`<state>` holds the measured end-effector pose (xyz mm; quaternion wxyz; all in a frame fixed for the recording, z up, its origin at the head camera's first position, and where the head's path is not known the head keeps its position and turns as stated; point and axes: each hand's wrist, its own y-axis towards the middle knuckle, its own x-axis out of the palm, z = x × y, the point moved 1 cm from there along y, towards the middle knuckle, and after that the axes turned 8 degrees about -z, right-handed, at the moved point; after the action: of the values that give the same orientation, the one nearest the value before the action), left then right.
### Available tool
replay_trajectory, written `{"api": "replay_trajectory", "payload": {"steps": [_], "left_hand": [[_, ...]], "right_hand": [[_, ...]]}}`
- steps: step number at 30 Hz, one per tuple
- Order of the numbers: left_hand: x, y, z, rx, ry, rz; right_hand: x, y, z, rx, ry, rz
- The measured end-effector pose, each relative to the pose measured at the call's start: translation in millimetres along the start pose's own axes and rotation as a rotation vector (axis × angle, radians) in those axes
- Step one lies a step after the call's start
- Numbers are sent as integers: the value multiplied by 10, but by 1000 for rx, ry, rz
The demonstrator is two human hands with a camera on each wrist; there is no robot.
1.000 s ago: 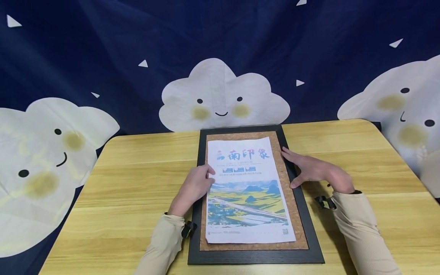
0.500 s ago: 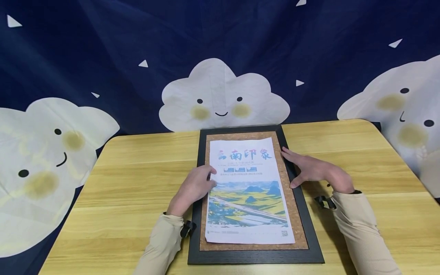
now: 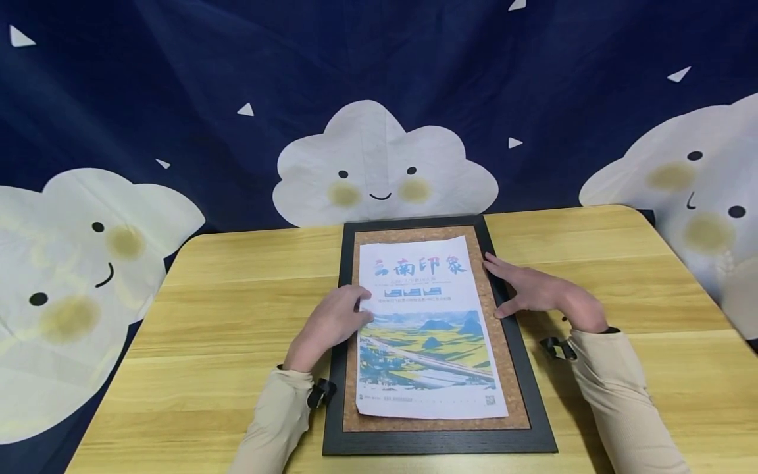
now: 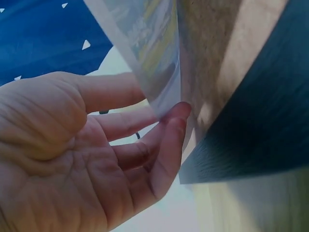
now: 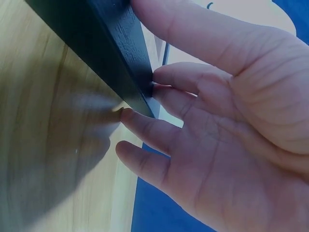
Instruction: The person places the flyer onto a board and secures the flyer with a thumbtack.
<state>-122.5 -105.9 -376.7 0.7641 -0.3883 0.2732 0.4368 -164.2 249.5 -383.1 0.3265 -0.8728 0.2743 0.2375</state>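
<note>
A printed paper poster [image 3: 423, 336], with coloured characters above a landscape picture, lies on a cork board [image 3: 485, 276] inside a black frame [image 3: 441, 442]. At its left edge, my left hand [image 3: 334, 320] pinches the poster with thumb and fingers. In the left wrist view that edge of the poster [image 4: 145, 34] stands lifted off the cork, and the thumb tip is hidden behind it. My right hand [image 3: 535, 289] rests on the right side of the frame with fingers spread. The right wrist view has its fingertips [image 5: 161, 75] touching the frame [image 5: 120, 43].
The board lies on a wooden table [image 3: 225, 329], its far edge close to the table's back edge. A dark blue cloth [image 3: 367, 59] with smiling clouds hangs behind. Black camera mounts [image 3: 322, 393] sit at both wrists.
The poster has shifted slightly to the right, then a touch back, and straightened a little on the cork. The right thumb has slid slightly inward on the frame.
</note>
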Motion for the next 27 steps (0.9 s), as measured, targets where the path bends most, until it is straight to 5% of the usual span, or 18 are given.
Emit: {"api": "replay_trajectory", "payload": {"steps": [18,27], "left_hand": [[-23,46,-4,-3,-130,-22],[-2,55,1,-9,-59,-37]], "right_hand": [[-37,-29,42,-32,87,-64],[-39,-19,69,-41,100,-57]]}}
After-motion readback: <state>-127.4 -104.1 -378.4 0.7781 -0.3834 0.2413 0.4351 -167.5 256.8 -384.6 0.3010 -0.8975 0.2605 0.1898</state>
